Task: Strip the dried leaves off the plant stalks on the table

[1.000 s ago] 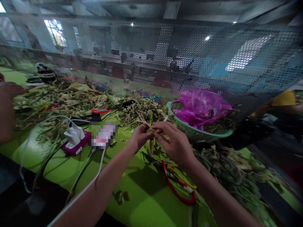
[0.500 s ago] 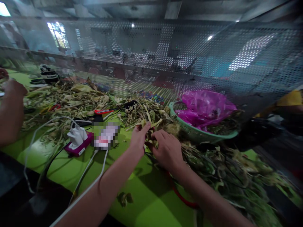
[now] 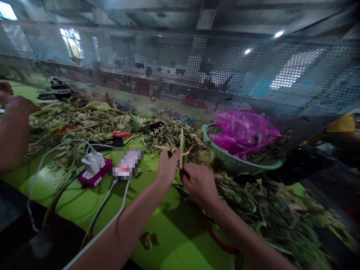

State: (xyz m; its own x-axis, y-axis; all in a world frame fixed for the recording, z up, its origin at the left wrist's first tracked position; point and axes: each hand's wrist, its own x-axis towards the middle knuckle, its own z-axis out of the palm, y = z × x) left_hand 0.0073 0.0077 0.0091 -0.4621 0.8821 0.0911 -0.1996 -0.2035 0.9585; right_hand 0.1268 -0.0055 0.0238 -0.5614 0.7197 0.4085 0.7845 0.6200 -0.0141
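Note:
My left hand (image 3: 166,167) is closed on a pale yellow-green plant strip (image 3: 182,144), which sticks up between its fingertips. Close beside it on the right, my right hand (image 3: 199,180) has its fingers curled in at the lower end of the plant piece; its fingertips are partly hidden. Both hands are above the green table (image 3: 171,232), in front of a heap of dried plant stalks (image 3: 165,135). A small plant scrap (image 3: 149,240) lies on the table below my left forearm.
A green basket (image 3: 242,167) with a purple bag (image 3: 244,129) stands right of the heap. On the left are a purple power strip (image 3: 95,178), white cables, a blurred phone, a red cutter (image 3: 123,134) and another person's arm (image 3: 14,131). Leafy stalks (image 3: 292,217) cover the right side.
The pale strip now points upright between my hands, where it was more tilted and spread. Both hands have shifted slightly, and the view has moved a little.

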